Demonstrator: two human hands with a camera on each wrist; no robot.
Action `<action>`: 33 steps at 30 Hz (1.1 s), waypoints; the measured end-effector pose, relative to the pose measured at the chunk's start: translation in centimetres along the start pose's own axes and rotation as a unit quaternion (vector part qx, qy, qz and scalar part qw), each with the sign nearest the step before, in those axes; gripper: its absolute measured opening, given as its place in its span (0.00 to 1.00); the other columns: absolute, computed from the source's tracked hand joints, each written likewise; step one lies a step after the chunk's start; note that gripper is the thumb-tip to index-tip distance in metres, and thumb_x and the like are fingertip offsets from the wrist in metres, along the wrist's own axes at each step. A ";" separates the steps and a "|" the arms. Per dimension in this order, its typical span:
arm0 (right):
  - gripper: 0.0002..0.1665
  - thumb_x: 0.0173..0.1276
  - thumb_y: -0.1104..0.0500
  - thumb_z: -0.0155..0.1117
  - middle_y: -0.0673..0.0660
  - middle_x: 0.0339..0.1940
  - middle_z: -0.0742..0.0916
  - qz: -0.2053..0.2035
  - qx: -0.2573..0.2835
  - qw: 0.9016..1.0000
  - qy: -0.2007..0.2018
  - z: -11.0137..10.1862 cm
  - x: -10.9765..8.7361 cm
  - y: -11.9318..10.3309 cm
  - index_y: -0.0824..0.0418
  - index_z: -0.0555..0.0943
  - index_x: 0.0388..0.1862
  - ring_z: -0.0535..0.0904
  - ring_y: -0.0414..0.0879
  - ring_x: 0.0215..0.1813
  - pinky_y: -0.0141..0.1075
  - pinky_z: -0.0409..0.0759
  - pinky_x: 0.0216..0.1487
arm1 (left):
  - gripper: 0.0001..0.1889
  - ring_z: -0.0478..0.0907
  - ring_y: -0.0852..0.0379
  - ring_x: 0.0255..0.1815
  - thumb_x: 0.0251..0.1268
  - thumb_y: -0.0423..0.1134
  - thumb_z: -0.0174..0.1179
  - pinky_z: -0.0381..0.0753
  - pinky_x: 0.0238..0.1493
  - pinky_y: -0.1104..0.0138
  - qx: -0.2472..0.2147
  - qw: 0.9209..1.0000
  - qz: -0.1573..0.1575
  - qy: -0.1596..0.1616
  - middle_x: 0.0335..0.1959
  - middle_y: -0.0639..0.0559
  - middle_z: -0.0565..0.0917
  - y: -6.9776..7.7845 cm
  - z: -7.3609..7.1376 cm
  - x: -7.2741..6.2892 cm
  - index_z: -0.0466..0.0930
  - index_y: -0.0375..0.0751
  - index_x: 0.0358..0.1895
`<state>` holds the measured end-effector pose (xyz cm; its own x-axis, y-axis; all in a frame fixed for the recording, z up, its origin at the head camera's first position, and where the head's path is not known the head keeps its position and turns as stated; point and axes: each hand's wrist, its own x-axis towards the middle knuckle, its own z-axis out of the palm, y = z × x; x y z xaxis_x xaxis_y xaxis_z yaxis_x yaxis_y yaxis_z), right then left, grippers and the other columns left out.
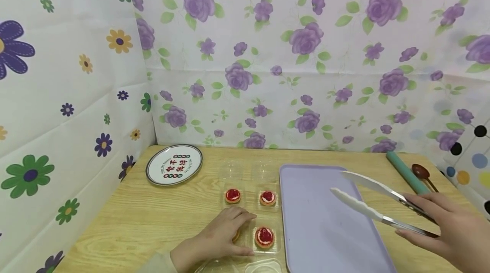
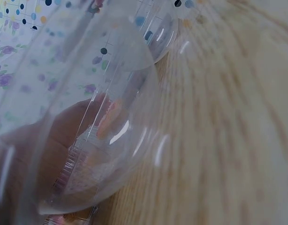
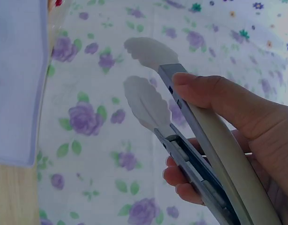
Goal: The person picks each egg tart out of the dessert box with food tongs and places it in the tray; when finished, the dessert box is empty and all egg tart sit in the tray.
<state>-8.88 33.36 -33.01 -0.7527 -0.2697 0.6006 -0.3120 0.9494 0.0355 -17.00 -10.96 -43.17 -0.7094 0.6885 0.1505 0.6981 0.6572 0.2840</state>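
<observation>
My left hand (image 1: 216, 232) is at the front-left clear plastic box, its fingers along the far side and thumb along the near side, gripping it. A tart (image 1: 236, 235) inside is mostly hidden by the hand. In the left wrist view a clear domed lid (image 2: 130, 154) stands before the hand. Beside it, a red-topped tart (image 1: 264, 237) sits in another clear box. Behind are two more boxed tarts, one left (image 1: 232, 196) and one right (image 1: 267, 198). My right hand (image 1: 451, 226) holds tongs (image 1: 386, 217) with arms apart and nothing between their tips, above a lilac tray (image 1: 317, 205).
A round white plate (image 1: 174, 166) with printed lettering lies back left. A green roller-like rod (image 1: 407, 173) and a brown spoon (image 1: 421, 172) lie at the back right. Flowered cloth (image 1: 268, 60) hangs behind the wooden table (image 1: 153, 217).
</observation>
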 end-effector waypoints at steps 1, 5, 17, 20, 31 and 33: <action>0.48 0.29 0.33 0.78 0.58 0.35 0.83 -0.016 0.006 1.000 0.006 -0.2 0.3 -0.4 0.66 0.83 0.44 0.69 0.34 0.18 0.25 0.63 0.16 | 0.41 0.69 0.55 0.62 0.51 0.68 0.62 0.70 0.67 0.58 -0.001 1.000 0.001 0.001 0.59 0.57 0.74 0.0 0.0 0.0 0.69 0.50 0.65; 0.48 0.48 0.24 0.61 0.56 0.39 0.83 -0.088 0.033 0.995 0.041 -0.6 1.2 -1.6 0.66 0.83 0.45 0.77 0.40 0.23 0.18 0.67 0.19 | 0.40 0.69 0.55 0.63 0.51 0.67 0.63 0.70 0.67 0.58 -0.001 1.000 0.002 0.001 0.59 0.57 0.75 0.0 0.0 0.0 0.69 0.50 0.65; 0.43 0.48 0.33 0.70 0.53 0.45 0.84 -0.146 0.052 0.988 0.001 -0.7 2.4 -4.5 0.62 0.81 0.53 0.76 0.29 0.27 0.14 0.68 0.26 | 0.40 0.69 0.56 0.63 0.50 0.66 0.64 0.69 0.67 0.59 -0.003 1.000 0.000 -0.001 0.58 0.57 0.75 0.0 -0.1 0.1 0.70 0.49 0.65; 0.40 0.49 0.33 0.70 0.52 0.44 0.84 -0.166 0.049 0.985 -0.004 -0.2 2.8 -5.2 0.60 0.82 0.52 0.78 0.32 0.28 0.16 0.72 0.26 | 0.40 0.69 0.55 0.63 0.51 0.67 0.63 0.69 0.68 0.58 -0.005 1.000 0.000 -0.002 0.58 0.57 0.75 0.0 0.0 0.1 0.70 0.49 0.65; 0.39 0.49 0.32 0.70 0.51 0.42 0.85 -0.221 0.028 0.971 -0.086 1.7 4.2 -7.6 0.59 0.83 0.51 0.83 0.46 0.37 0.36 0.84 0.33 | 0.40 0.70 0.55 0.62 0.50 0.67 0.64 0.70 0.67 0.58 -0.002 1.000 0.002 0.007 0.57 0.57 0.75 0.1 -0.1 0.0 0.70 0.49 0.65; 0.39 0.49 0.33 0.71 0.51 0.42 0.85 -0.230 0.026 0.968 -0.097 2.0 4.4 -8.1 0.60 0.83 0.51 0.84 0.46 0.37 0.36 0.84 0.34 | 0.40 0.70 0.55 0.62 0.50 0.67 0.64 0.70 0.67 0.58 -0.002 1.000 0.002 0.007 0.57 0.57 0.75 0.1 -0.1 0.0 0.70 0.49 0.65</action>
<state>-10.84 24.15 -32.22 -0.6203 -0.6915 0.3701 -0.6649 0.7139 0.2196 -16.92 -10.96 -43.06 -0.7077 0.6871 0.1642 0.7006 0.6529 0.2879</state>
